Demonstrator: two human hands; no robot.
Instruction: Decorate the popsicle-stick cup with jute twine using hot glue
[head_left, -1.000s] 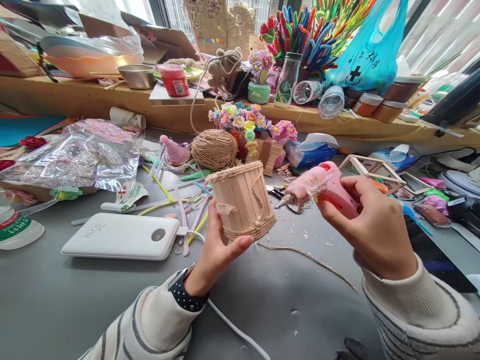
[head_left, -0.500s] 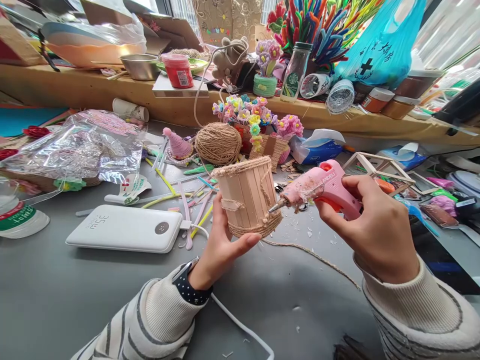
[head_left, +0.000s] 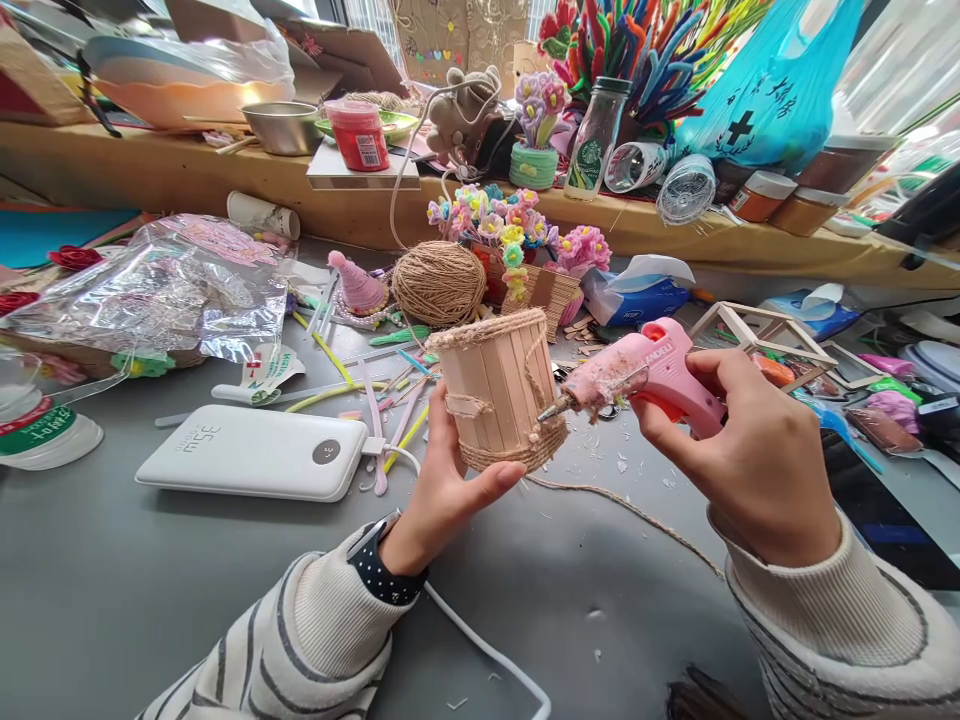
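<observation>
My left hand (head_left: 442, 500) is closed around the lower left side of a small bucket made of wooden sticks (head_left: 499, 385), lifted above the table and slightly tilted. Twine is wound around its rim and base, and a loose length of twine (head_left: 630, 500) trails from the base to the right. In my right hand (head_left: 757, 450) is a pink glue gun (head_left: 652, 375), gripped by its handle. Its metal nozzle points left and sits at the bucket's lower right side, just above the twine winding. Whether the tip touches the wood I cannot tell.
A white power bank (head_left: 259, 455) with a cable lies left of my hands. Behind the bucket are a ball of twine (head_left: 439, 282), a pink knitted cone (head_left: 358, 287) and yarn flowers (head_left: 495, 215). A wooden shelf edge (head_left: 337, 200) runs along the back. A dark tablet (head_left: 889, 520) lies at right.
The view has shifted very slightly. Both hands keep their hold, and the nozzle stays at nearly the same spot on the bucket.
</observation>
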